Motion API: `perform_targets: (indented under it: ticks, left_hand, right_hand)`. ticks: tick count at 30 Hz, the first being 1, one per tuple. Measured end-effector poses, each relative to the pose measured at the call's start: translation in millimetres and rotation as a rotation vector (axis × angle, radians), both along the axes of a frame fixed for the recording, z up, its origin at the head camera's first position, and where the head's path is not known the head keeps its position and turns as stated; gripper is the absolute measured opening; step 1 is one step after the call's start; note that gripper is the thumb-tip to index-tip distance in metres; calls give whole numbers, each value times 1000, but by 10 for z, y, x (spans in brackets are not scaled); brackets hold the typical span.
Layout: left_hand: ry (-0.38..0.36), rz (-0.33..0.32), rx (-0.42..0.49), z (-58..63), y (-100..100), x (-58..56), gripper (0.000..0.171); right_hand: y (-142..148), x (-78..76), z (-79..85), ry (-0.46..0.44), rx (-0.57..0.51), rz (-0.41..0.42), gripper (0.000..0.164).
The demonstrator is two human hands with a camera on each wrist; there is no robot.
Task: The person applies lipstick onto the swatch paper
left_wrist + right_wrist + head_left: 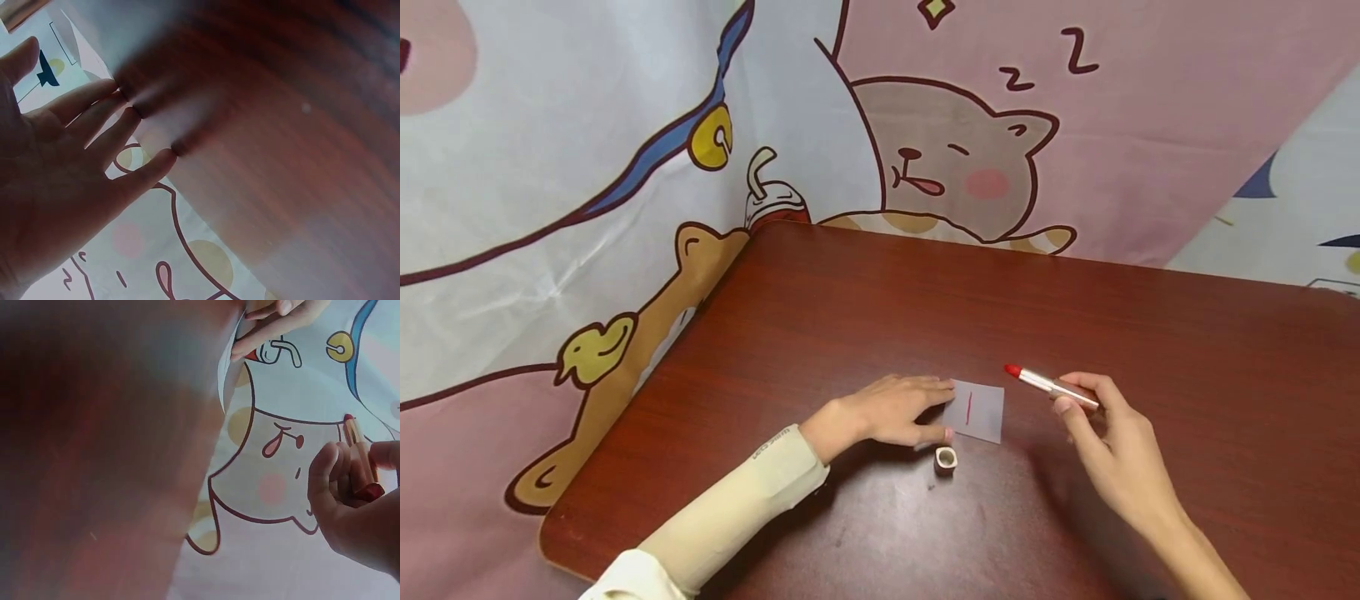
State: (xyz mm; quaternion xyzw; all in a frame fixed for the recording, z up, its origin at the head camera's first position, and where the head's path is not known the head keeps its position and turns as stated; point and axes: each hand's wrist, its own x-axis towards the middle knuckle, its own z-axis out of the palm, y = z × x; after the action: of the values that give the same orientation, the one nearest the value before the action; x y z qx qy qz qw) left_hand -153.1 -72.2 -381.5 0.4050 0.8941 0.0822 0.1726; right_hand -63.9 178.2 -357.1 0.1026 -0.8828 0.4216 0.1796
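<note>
My right hand [1120, 450] pinches a lipstick [1037, 381] by its base, with the red tip raised and pointing left, above and right of a small white paper [988, 414]. In the right wrist view the lipstick [356, 450] sits between thumb and fingers. One short red line marks the paper. My left hand [895, 411] rests on the table with fingers straight, fingertips at the paper's left edge. Close below the left thumb stands the lipstick cap [946, 461], its opening facing up. The left wrist view shows the left hand [69, 144] with fingers spread, tips on the table.
The dark red-brown wooden table [850, 300] extends around both hands. Behind it and along its left side hangs a fabric backdrop [940, 158] printed with cartoon animals. A pale sleeve [745, 492] covers the left forearm.
</note>
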Motion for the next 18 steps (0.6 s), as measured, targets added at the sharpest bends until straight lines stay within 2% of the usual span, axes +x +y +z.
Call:
perform_targets:
  ticks: [2,6,8,10,15,18]
  left_hand:
    - [-9,5,16,-1,3,-6,60]
    - [-18,11,91,5,18,-37,48]
    - [-9,15,132,19,26,-46,45]
    - [22,19,161,51,27,-41,44]
    - [151,75,215,192,10,15,46]
    - [133,145,314,287,5,96,42]
  right_hand:
    - [1,14,-12,-56,-112,34,23]
    - [22,33,-29,-178,-428,168,23]
    - [39,42,-35,-219,-549,221,23]
    - [54,52,-44,-240,-596,243,23]
    - [71,73,-67,-253,-614,239,23]
    - [66,93,-87,-256,-631,244,23]
